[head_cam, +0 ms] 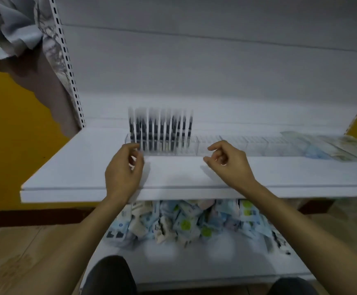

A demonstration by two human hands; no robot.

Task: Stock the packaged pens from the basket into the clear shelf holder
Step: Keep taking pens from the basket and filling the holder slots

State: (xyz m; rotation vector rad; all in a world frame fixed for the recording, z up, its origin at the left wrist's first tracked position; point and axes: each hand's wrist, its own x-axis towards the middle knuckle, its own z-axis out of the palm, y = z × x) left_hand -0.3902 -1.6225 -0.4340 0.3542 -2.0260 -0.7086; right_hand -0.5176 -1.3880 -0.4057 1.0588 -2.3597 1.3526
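White shelf (71,167) under both hands. Left hand (123,169): fingers curled, tips at the near-left corner of the clear holder (209,145), right by the leftmost pack; can't tell if it's pinching that pack or just touching. Right hand (229,165): loosely curled, thumb and forefinger apart, nothing in it, hovering near the holder's middle. Packaged pens (160,130) stand upright in the holder's left section only, about ten, but motion blur blocks an exact count. Sections to the right look empty; several dividers visible, number unclear. Far right on the shelf: flat packs (333,147), a few, blurred. Lower level, near side: heap of mixed packs (184,220), dozens, uncountable. No basket outline readable. Judgement: roughly a third stocked, with most of the holder left to fill. Counts: two hands, one holder, one filled section.
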